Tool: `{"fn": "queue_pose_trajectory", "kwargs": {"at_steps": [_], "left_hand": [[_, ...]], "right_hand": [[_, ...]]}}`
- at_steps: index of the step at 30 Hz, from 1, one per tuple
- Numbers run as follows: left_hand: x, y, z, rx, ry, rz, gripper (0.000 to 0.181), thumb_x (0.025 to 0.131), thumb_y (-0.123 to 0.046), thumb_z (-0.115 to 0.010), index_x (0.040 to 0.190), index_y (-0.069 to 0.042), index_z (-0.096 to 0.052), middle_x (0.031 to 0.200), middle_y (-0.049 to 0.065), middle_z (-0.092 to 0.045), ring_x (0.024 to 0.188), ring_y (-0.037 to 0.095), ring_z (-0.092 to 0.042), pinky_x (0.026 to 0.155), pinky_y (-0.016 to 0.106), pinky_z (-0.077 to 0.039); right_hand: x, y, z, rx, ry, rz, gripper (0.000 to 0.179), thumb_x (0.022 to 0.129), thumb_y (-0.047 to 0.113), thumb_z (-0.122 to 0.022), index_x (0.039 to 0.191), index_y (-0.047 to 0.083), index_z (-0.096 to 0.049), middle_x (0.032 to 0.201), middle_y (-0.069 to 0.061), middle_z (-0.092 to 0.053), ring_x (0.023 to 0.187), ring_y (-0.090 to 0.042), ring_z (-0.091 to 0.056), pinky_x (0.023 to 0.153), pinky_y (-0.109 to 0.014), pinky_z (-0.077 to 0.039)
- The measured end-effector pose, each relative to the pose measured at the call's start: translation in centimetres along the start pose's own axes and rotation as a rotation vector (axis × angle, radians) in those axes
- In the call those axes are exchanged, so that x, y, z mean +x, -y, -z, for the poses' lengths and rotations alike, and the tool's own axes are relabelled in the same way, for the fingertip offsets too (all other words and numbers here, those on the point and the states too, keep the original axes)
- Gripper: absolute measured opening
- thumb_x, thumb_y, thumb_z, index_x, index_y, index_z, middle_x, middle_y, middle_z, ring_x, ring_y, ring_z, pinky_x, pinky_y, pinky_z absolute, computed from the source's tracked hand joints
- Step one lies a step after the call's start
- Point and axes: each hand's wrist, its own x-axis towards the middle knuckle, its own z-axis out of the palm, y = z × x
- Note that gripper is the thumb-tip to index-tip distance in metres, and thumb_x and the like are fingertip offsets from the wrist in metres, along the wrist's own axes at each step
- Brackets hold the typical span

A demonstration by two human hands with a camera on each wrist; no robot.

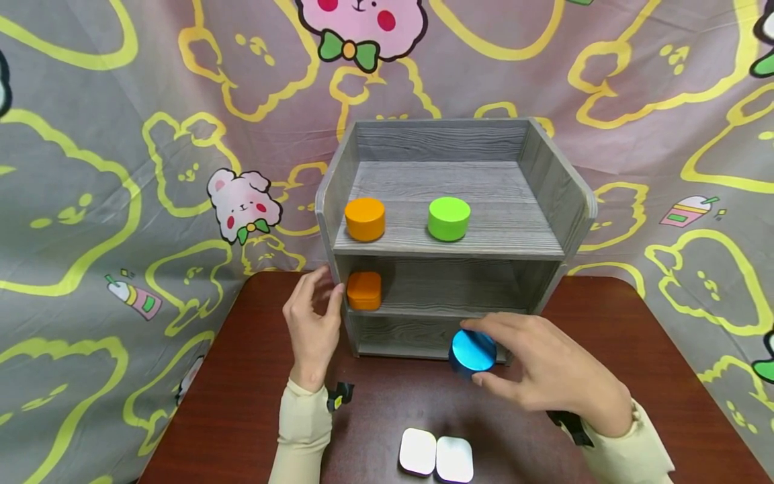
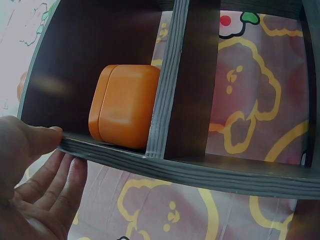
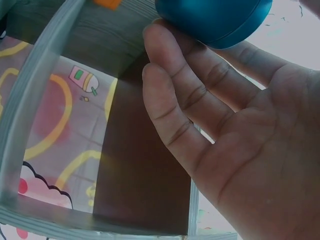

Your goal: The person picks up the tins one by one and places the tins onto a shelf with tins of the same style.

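My right hand (image 1: 532, 359) pinches a shiny blue round tin (image 1: 473, 351) between thumb and fingers, in front of the lowest level of a grey wooden shelf (image 1: 447, 181). In the right wrist view the tin (image 3: 215, 20) shows at the top, against the fingers. My left hand (image 1: 314, 323) holds the shelf's left side panel, thumb at its front edge and fingers along the outside. Beside that hand, an orange rounded-square box (image 1: 365, 290) sits at the left end of the middle level. On the top level stand an orange round box (image 1: 365, 219) and a green round box (image 1: 449, 218).
Two white rounded-square boxes, a left one (image 1: 418, 452) and a right one (image 1: 455, 460), lie side by side on the dark red-brown table (image 1: 242, 403) near its front. A patterned cloth (image 1: 91, 202) hangs behind and around the table.
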Motion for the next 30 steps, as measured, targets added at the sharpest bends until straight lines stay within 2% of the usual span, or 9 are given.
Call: {"fn": "queue_pose_trajectory", "kwargs": {"at_steps": [7, 15, 26, 30], "left_hand": [[0.0, 0.0, 0.0, -0.004, 0.006, 0.002, 0.031, 0.09, 0.002, -0.078, 0.12, 0.001, -0.072, 0.105, 0.016, -0.073, 0.094, 0.023, -0.073, 0.084, 0.013, -0.061], [0.0, 0.0, 0.0, -0.004, 0.003, 0.004, 0.032, 0.089, 0.003, -0.078, 0.12, 0.001, -0.072, 0.106, 0.015, -0.073, 0.094, 0.023, -0.073, 0.084, 0.012, -0.061], [0.0, -0.1, 0.0, -0.002, 0.001, -0.004, 0.032, 0.089, 0.002, -0.078, 0.12, 0.001, -0.072, 0.105, 0.016, -0.073, 0.094, 0.024, -0.073, 0.084, 0.012, -0.06], [0.0, -0.1, 0.0, -0.001, -0.001, -0.008, 0.031, 0.09, 0.001, -0.078, 0.12, 0.001, -0.071, 0.105, 0.016, -0.073, 0.094, 0.025, -0.073, 0.084, 0.012, -0.06]], "right_hand": [[0.1, -0.1, 0.7, 0.005, -0.003, -0.006, 0.059, 0.075, 0.028, -0.089, 0.129, 0.014, -0.069, 0.11, 0.016, -0.069, 0.091, 0.003, -0.061, 0.077, -0.022, -0.057], [0.3, -0.3, 1.5, -0.005, -0.027, -0.003, 0.058, 0.076, 0.03, -0.089, 0.128, 0.016, -0.069, 0.107, 0.018, -0.068, 0.09, 0.003, -0.062, 0.077, -0.016, -0.054], [0.6, -0.5, 2.6, -0.038, -0.055, 0.004, 0.064, 0.068, 0.025, -0.092, 0.127, 0.014, -0.069, 0.103, 0.02, -0.067, 0.087, 0.006, -0.06, 0.077, -0.01, -0.051], [0.8, -0.5, 3.4, -0.036, -0.054, -0.016, 0.064, 0.069, 0.023, -0.092, 0.127, 0.013, -0.069, 0.104, 0.018, -0.069, 0.087, 0.004, -0.062, 0.075, -0.01, -0.051]]}}
